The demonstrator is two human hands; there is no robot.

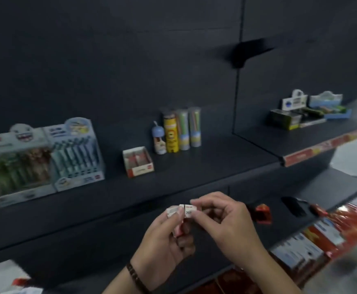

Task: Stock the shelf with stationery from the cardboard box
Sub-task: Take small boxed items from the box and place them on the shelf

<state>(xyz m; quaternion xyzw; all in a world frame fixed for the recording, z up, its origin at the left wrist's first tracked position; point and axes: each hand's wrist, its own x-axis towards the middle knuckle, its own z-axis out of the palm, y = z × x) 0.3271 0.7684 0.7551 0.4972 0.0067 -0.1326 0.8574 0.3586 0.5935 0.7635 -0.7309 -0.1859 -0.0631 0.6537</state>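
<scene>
Both my hands are raised in front of the dark shelf. My left hand grips a few small white and red erasers. My right hand pinches one white eraser marked 2B right beside them. On the shelf behind stands a small open red and white eraser tray, part filled. The cardboard box is not in view.
Two pen display boxes stand at the shelf's left. Several upright tubes stand behind the tray. More boxed goods sit on the right shelf section. Red packs lie on the lower shelf at right.
</scene>
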